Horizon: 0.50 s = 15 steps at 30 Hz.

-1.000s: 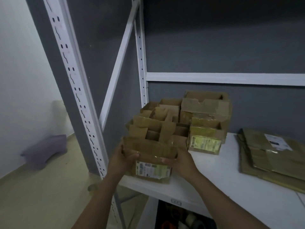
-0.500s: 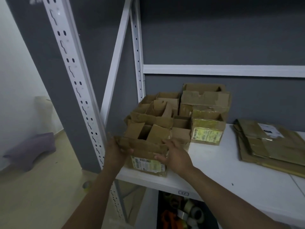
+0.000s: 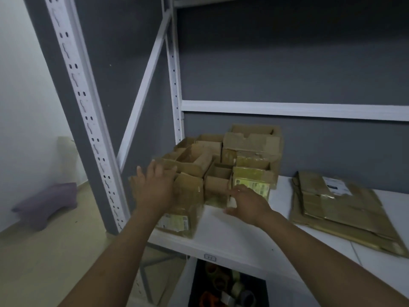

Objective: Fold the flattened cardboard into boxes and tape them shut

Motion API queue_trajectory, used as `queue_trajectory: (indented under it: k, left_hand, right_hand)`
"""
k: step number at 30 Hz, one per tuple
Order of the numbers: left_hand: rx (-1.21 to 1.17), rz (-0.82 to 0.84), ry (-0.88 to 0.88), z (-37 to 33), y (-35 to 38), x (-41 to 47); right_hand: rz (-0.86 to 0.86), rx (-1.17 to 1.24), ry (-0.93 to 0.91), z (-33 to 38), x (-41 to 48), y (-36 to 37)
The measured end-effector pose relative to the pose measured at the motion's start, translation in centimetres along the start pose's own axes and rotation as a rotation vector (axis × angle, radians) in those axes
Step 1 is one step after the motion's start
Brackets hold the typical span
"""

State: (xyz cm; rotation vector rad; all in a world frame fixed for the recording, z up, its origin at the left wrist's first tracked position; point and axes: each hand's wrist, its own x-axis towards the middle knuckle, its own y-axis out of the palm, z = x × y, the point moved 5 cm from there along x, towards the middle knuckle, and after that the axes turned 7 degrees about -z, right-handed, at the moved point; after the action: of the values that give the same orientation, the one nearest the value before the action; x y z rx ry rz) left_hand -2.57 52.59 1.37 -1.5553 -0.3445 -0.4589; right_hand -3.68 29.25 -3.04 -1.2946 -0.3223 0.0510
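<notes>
A small folded cardboard box (image 3: 184, 209) with a yellow label stands at the front left of the white shelf (image 3: 239, 235). My left hand (image 3: 155, 187) is over its left top, fingers spread and straight; whether it touches the box is unclear. Just to the box's right, my right hand (image 3: 246, 202) is low over the shelf with relaxed fingers and holds nothing. Behind them stands a cluster of several open-topped folded boxes (image 3: 250, 151). A stack of flattened cardboard (image 3: 345, 211) lies at the right of the shelf.
White slotted rack uprights (image 3: 88, 129) and a diagonal brace rise at the left. A bin with several tape rolls (image 3: 230, 289) sits under the shelf. A purple cloth (image 3: 48, 202) lies on the beige floor at the far left.
Both hands have let go of the front box, which now stands on the shelf. My left hand opened above it and my right hand drew away to the right.
</notes>
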Motion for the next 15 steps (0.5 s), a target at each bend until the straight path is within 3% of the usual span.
queue_trajectory:
  k: [3, 8, 15]
  left_hand:
    - [-0.029, 0.128, 0.047, -6.3, 0.2, -0.2]
    - [-0.266, 0.149, 0.158, -18.0, 2.2, -1.1]
    - [-0.388, 0.314, 0.266, -31.9, 6.7, -2.0]
  right_hand:
    - [0.014, -0.069, 0.030, -5.3, -2.0, -1.8]
    - [0.016, -0.124, 0.090, -14.4, -6.1, -4.5]
    - [-0.008, -0.038, 0.230, -25.3, -11.6, -7.3]
